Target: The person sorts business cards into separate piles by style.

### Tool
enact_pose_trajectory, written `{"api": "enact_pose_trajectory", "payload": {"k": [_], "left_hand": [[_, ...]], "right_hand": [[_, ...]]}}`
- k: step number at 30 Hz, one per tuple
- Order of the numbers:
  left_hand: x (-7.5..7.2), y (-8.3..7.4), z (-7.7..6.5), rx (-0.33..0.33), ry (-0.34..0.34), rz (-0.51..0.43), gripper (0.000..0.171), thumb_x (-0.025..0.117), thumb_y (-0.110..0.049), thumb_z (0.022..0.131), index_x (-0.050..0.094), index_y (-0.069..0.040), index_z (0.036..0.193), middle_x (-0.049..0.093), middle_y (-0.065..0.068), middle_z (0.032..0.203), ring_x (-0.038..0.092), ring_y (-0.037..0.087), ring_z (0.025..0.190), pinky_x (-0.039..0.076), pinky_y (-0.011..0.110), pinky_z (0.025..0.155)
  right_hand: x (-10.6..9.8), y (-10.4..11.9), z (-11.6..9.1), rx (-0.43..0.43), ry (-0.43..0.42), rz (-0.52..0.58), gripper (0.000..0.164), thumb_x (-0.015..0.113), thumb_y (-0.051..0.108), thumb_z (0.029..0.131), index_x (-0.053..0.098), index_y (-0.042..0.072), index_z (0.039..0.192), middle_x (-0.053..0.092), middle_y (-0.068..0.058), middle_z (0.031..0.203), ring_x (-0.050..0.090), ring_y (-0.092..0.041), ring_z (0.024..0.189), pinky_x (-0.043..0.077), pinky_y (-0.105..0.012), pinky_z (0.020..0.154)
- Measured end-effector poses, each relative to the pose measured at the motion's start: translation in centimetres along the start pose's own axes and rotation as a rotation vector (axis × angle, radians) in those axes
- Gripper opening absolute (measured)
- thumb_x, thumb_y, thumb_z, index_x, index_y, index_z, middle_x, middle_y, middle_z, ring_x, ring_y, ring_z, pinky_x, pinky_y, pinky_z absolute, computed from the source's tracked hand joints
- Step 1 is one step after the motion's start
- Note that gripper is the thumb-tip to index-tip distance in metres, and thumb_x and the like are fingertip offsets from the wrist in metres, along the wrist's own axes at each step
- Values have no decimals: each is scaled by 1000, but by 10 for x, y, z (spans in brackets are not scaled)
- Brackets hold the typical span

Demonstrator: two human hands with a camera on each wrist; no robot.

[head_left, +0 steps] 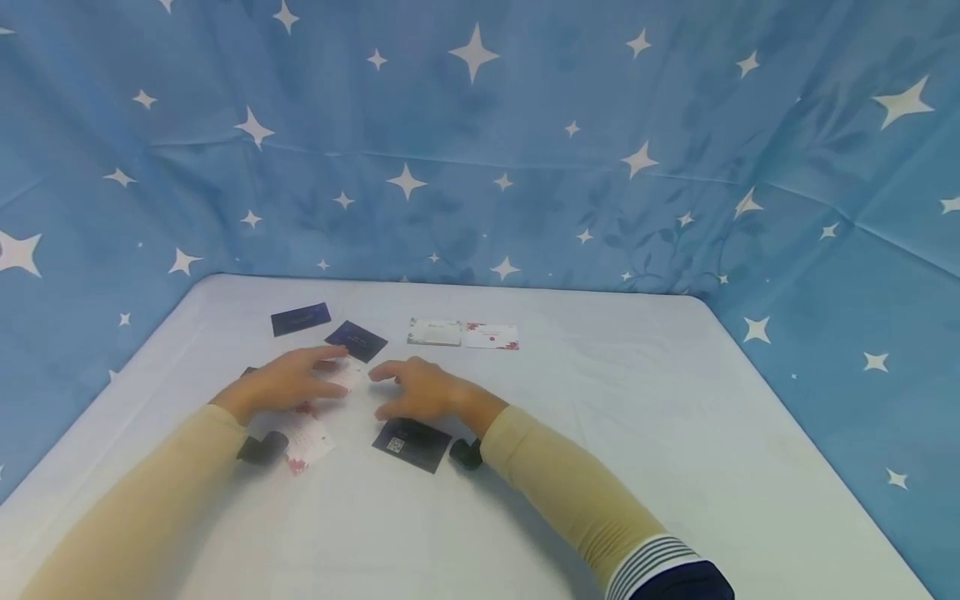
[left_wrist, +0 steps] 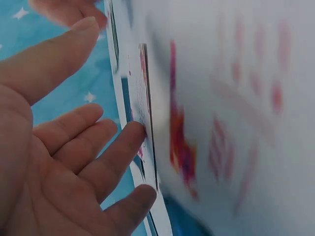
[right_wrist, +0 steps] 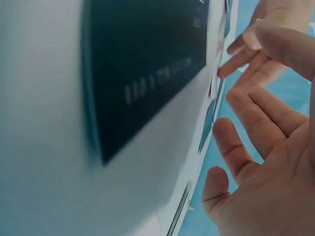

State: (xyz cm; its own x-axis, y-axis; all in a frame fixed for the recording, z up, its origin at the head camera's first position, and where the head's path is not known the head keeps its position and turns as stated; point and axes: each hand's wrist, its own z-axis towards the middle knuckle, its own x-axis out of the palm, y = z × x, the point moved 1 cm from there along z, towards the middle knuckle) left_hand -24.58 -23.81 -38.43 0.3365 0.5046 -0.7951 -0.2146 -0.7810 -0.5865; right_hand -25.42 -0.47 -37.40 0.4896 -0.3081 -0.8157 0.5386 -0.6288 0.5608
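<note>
White-and-red card [head_left: 349,373] is sitting left of centre in the head view, in the gap between the two hands. Left hand [head_left: 288,382] has its fingers loosely spread, kinda hard to tell if the tips touch that card. Right hand [head_left: 420,389] is relaxed too, fingers slightly bent, gripping nothing. Dark QR card [head_left: 412,444] lies just below it, another red-patterned card [head_left: 307,442] at lower left. A navy card [head_left: 356,341] is just above, all on the white desk [head_left: 600,375].
</note>
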Motion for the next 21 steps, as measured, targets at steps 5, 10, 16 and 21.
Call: {"api": "enact_pose_trajectory", "payload": {"k": [5,10,16,21], "left_hand": [[9,-15,3,75,-8,9,74,64,-53,74,43,-14,133,44,6,133,39,26,120,32,48,93],[15,-24,4,103,6,7,68,65,-49,75,46,-17,131,44,4,133,37,26,122,29,48,95],[16,-34,3,108,21,-23,61,66,-43,77,48,-19,130,46,2,132,38,25,122,29,47,96],[13,-37,7,85,-41,-1,50,62,-39,81,52,-18,126,51,5,126,44,29,116,34,49,91]], "right_hand": [[3,-3,1,39,8,-90,58,63,50,76,47,31,129,47,12,126,39,-13,117,31,-38,96],[1,-12,-1,137,-6,-164,56,60,54,76,46,36,128,47,10,125,36,-17,115,27,-45,96],[-8,-25,-7,185,-20,-170,55,61,51,77,47,35,127,45,8,127,34,-19,116,25,-47,96],[-15,-34,-7,173,-81,-158,56,63,47,77,47,31,128,44,13,130,31,-17,123,24,-43,99]]}}
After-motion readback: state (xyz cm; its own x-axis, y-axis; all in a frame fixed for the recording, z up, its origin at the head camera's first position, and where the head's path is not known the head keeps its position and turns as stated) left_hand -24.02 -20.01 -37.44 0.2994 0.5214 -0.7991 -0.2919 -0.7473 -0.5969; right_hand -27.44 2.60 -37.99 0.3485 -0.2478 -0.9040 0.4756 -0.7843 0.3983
